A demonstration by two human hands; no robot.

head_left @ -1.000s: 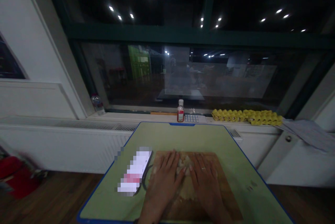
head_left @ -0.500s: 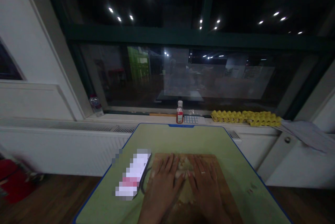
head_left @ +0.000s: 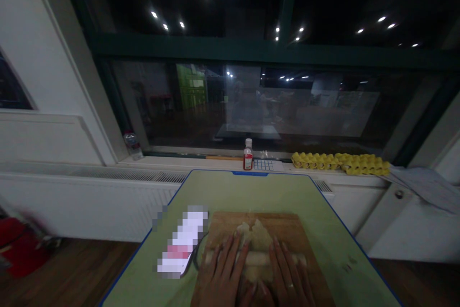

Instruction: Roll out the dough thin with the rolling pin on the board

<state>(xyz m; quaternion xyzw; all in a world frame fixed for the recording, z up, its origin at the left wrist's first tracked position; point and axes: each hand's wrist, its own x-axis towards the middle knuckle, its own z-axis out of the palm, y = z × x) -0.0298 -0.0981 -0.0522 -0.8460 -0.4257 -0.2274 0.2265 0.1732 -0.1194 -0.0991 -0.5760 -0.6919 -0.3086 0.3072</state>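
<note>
A wooden cutting board (head_left: 287,225) lies on the light green table (head_left: 247,189). On it is a flattened sheet of pale dough (head_left: 259,237) with a ragged far edge. A light-coloured rolling pin (head_left: 258,258) lies crosswise over the dough. My left hand (head_left: 224,268) rests flat on the pin's left part, fingers stretched forward over it. On the pin's right part lies my right hand (head_left: 290,273), also with straight fingers and a ring on one of them. Both thumbs point inward on the near side of the pin. My hands cover part of the dough.
A phone-like slab (head_left: 189,237), its face pixelated, lies left of the board. On the windowsill stand a small red-labelled bottle (head_left: 247,156), yellow egg trays (head_left: 339,163) and a clear plastic bottle (head_left: 132,145). A red bucket (head_left: 23,244) is on the floor at left.
Both hands have moved back toward me with the rolling pin, their fingers still stretched out. More of the pin and the dough's far part now show.
</note>
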